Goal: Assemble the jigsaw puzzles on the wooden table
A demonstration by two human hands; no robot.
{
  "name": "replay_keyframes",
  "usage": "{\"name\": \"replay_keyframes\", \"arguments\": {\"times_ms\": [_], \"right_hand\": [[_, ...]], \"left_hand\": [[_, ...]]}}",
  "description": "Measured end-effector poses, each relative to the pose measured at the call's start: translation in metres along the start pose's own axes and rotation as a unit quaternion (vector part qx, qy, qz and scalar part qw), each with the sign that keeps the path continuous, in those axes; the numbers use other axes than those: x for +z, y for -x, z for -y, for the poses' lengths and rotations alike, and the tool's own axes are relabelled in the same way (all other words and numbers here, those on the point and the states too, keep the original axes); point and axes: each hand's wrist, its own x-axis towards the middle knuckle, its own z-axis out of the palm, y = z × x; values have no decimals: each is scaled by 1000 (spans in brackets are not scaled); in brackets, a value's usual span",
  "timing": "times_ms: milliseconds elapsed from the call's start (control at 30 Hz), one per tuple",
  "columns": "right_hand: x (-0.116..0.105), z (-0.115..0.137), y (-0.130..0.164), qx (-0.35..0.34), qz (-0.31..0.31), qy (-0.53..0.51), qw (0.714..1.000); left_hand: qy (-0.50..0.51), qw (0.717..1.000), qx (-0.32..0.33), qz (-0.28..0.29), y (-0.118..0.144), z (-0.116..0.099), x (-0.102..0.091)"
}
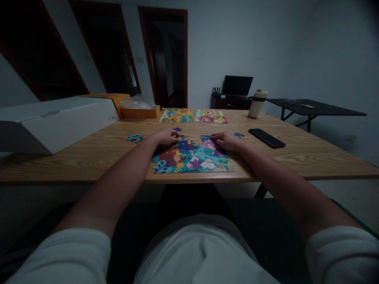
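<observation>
A partly assembled jigsaw puzzle (197, 157), with white rabbits and teal and purple plants, lies near the table's front edge. Its far edge is uneven, with a gap in the middle. My left hand (167, 137) rests at the far left corner, fingers curled together; whatever is between the fingertips is hidden. Just beyond it lies a loose blue puzzle piece (177, 129). On the far right part of the puzzle, my right hand (224, 140) lies with fingers stretched out over the pieces. Another loose piece (239, 135) is right of that hand. Several pieces (135, 138) sit in a cluster at left.
Two colourful pictures (177, 115) (211, 116) lie farther back on the wooden table (310, 157). A long white box (71, 122) and an orange box (140, 113) with clear plastic stand left. A phone (266, 138) and a lidded cup (257, 104) are at right.
</observation>
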Motion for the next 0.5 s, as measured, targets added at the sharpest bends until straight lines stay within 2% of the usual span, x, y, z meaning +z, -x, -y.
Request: {"name": "replay_keyframes", "arguments": {"times_ms": [300,500], "right_hand": [[-2,10,4,24,3,27,999],[-5,5,10,36,22,-36,998]], "left_hand": [[-3,1000,-13,-6,1,-3,0],[-3,1000,-14,-1,0,-2,0]]}}
